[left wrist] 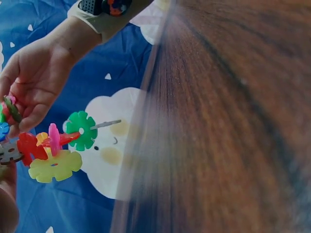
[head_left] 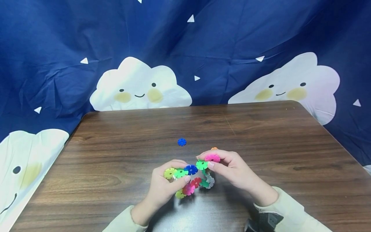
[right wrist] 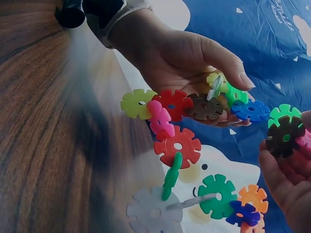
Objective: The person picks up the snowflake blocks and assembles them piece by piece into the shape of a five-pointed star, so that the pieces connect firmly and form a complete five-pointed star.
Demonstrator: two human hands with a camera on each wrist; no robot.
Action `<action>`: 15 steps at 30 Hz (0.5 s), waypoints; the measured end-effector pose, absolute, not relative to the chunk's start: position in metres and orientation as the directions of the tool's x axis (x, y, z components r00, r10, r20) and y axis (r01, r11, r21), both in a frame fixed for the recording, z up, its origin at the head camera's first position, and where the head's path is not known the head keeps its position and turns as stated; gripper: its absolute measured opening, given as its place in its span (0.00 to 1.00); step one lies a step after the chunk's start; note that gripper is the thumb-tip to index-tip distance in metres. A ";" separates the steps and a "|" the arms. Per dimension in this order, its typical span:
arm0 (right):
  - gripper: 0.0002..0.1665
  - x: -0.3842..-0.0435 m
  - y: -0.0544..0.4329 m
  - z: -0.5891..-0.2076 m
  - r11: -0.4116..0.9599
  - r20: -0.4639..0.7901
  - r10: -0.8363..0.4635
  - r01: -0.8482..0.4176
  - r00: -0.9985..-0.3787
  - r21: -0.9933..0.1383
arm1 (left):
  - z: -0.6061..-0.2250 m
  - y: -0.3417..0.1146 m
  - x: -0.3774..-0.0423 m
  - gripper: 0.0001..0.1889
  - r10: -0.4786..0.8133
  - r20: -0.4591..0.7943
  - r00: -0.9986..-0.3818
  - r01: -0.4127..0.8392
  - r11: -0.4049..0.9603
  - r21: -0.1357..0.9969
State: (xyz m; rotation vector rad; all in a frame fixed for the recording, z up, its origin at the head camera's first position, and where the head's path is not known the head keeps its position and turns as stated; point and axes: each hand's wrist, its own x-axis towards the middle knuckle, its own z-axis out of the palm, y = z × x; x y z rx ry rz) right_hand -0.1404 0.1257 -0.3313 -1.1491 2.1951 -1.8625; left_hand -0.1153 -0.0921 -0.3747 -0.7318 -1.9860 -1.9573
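Observation:
My left hand (head_left: 166, 182) holds a joined chain of notched plastic discs, pinching near a light green disc (head_left: 181, 173) with a blue disc (head_left: 191, 169) at the end. From that hold hang yellow, red, pink, green and clear discs; a lower red disc (right wrist: 177, 146) and a clear disc (right wrist: 154, 211) show in the right wrist view. My right hand (head_left: 232, 167) pinches a smaller joined piece: a bright green disc (head_left: 202, 165), a pink disc (head_left: 213, 158) and a dark brown disc (right wrist: 285, 137). In the right wrist view a narrow gap separates its green disc from the blue one.
A loose blue disc (head_left: 182, 142) lies on the wooden table (head_left: 130, 135) beyond the hands. Behind the table's far edge hangs a blue cloth (head_left: 211, 42) with cloud prints. A dark device (head_left: 269, 220) is strapped to the right wrist.

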 end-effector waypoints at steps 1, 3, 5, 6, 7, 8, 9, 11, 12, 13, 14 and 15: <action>0.14 -0.140 0.126 -0.332 0.001 0.422 -0.552 -0.507 -0.719 -0.862 | -0.374 -0.092 -0.115 0.12 0.171 0.520 -0.837 0.522 -0.033 0.852; 0.15 -0.140 0.126 -0.332 -0.004 0.425 -0.555 -0.508 -0.715 -0.861 | -0.374 -0.092 -0.115 0.12 0.175 0.525 -0.833 0.528 -0.034 0.849; 0.15 -0.140 0.127 -0.332 -0.002 0.421 -0.563 -0.508 -0.711 -0.862 | -0.375 -0.091 -0.115 0.12 0.178 0.523 -0.834 0.526 -0.033 0.850; 0.15 -0.140 0.127 -0.332 0.003 0.414 -0.568 -0.504 -0.712 -0.864 | -0.375 -0.091 -0.115 0.12 0.181 0.518 -0.836 0.521 -0.034 0.853; 0.15 -0.140 0.126 -0.332 0.011 0.406 -0.570 -0.500 -0.715 -0.866 | -0.375 -0.091 -0.115 0.12 0.182 0.514 -0.838 0.518 -0.032 0.855; 0.15 -0.140 0.126 -0.332 0.020 0.397 -0.571 -0.496 -0.718 -0.868 | -0.376 -0.091 -0.115 0.12 0.184 0.516 -0.836 0.521 -0.028 0.853; 0.15 -0.140 0.126 -0.332 0.031 0.386 -0.569 -0.488 -0.726 -0.872 | -0.376 -0.091 -0.116 0.12 0.186 0.517 -0.836 0.522 -0.024 0.853; 0.15 -0.140 0.125 -0.332 0.052 0.345 -0.556 -0.447 -0.756 -0.893 | -0.377 -0.090 -0.116 0.12 0.188 0.522 -0.832 0.529 -0.015 0.849; 0.15 -0.139 0.124 -0.333 0.063 0.320 -0.542 -0.417 -0.777 -0.907 | -0.377 -0.090 -0.116 0.12 0.187 0.520 -0.833 0.527 -0.017 0.850; 0.16 -0.139 0.123 -0.333 0.074 0.299 -0.525 -0.392 -0.797 -0.917 | -0.377 -0.090 -0.116 0.12 0.183 0.521 -0.834 0.527 -0.016 0.850; 0.16 -0.139 0.122 -0.334 0.084 0.281 -0.506 -0.370 -0.816 -0.925 | -0.377 -0.090 -0.116 0.12 0.178 0.524 -0.833 0.530 -0.017 0.848; 0.16 -0.138 0.120 -0.335 0.091 0.260 -0.485 -0.344 -0.835 -0.934 | -0.377 -0.090 -0.116 0.12 0.171 0.520 -0.837 0.524 -0.020 0.851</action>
